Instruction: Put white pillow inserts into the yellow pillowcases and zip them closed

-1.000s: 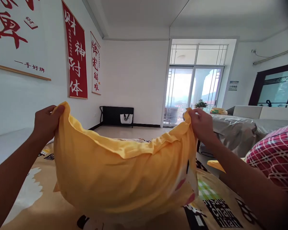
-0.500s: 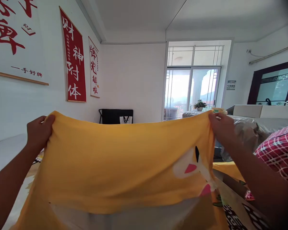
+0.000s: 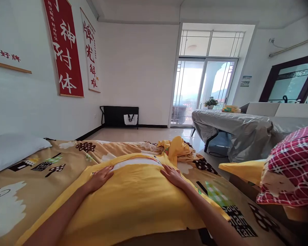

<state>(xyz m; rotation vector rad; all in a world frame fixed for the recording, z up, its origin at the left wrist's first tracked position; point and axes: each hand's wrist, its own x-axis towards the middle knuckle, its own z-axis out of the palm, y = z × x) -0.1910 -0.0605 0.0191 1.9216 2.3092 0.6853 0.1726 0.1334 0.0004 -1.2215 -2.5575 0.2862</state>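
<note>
A yellow cloth with a white patch along its far side lies spread on a bed with a patterned tan bedsheet. Both of my hands rest on it, palms down. Near its far left part is my left hand, fingers stretched out and flat. Farther right, my right hand lies the same way, its fingers extended on the fabric. Just beyond the right hand sits a bunched yellow cloth. What kind of item the spread cloth is, I cannot tell.
A white pillow lies at the left. On the right are a red plaid cushion and a plastic-covered table bearing a plant and boxes. A black folded frame with a white bag stands by the far wall.
The yellow cloth was held up by its two top corners; now it lies down on the bed. Both hands have let go, come lower and closer together, and flattened on it.
</note>
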